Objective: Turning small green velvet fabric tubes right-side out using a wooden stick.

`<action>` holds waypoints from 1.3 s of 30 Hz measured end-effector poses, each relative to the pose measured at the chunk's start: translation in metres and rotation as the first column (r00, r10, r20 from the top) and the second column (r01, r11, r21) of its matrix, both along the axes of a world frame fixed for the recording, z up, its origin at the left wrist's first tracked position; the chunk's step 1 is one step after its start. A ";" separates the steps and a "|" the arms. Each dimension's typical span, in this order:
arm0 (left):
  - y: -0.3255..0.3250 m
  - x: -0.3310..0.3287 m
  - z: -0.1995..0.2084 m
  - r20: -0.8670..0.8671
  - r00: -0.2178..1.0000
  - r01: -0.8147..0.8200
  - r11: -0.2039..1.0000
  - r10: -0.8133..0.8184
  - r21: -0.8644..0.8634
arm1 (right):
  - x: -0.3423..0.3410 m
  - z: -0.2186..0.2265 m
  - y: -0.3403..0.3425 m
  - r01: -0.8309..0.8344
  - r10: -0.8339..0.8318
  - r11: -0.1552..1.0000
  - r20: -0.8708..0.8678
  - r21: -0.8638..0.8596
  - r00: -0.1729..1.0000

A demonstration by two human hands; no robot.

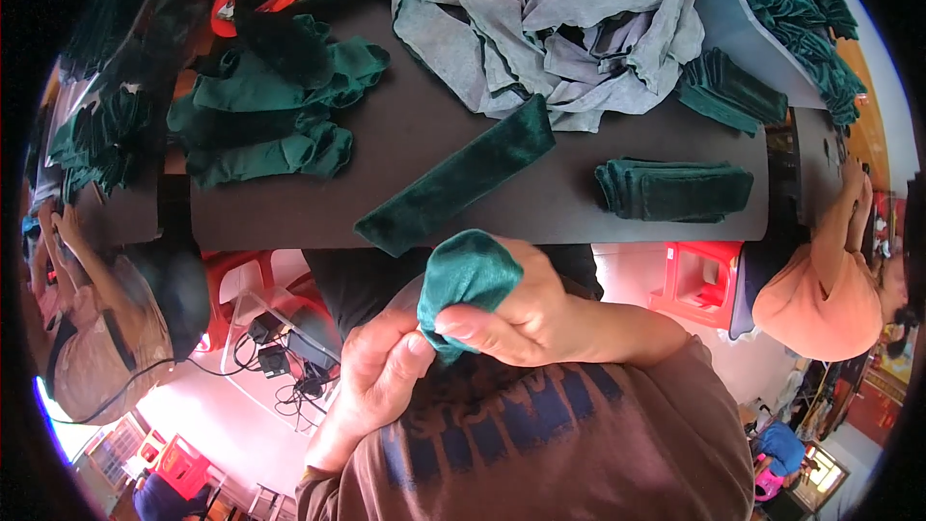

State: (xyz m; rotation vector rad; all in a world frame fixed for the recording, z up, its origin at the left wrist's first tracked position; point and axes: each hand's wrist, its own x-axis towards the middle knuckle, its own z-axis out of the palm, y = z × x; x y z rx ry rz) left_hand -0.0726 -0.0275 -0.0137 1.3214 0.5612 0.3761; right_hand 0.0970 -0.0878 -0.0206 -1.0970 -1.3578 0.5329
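Observation:
A piece of dark green velvet fabric is bunched up close to my chest, just off the table's near edge. My right hand is closed on it, the thumb pressing its lower side and the other fingers partly behind it. On its lower left, my left hand pinches the cloth between thumb and fingers. A flat green velvet strip lies slantwise on the table beyond my hands. To its right is a neat stack of folded green velvet strips.
Grey-backed fabric pieces are heaped at the table's far side, with another folded green stack beside them. Loose green velvet covers the dark table's left. Red stools stand below. People work at both sides.

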 end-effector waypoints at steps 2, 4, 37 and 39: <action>-0.001 0.000 -0.001 -0.052 0.999 0.001 1.000 -0.002 -0.012 | -0.003 -0.003 -0.001 -0.024 0.025 1.000 -0.048 0.004 0.999; -0.002 -0.001 -0.004 -0.044 0.999 -0.019 1.000 0.018 -0.020 | 0.004 -0.002 0.001 -0.039 0.039 0.999 0.016 -0.023 0.999; -0.007 -0.012 -0.022 -0.079 0.993 -0.065 0.977 0.083 0.204 | 0.009 -0.005 0.005 -0.082 0.081 0.996 0.092 0.018 0.993; -0.007 -0.011 -0.021 -0.070 0.993 -0.080 0.974 0.097 0.214 | 0.009 -0.007 0.005 -0.061 0.056 0.998 0.137 0.031 0.989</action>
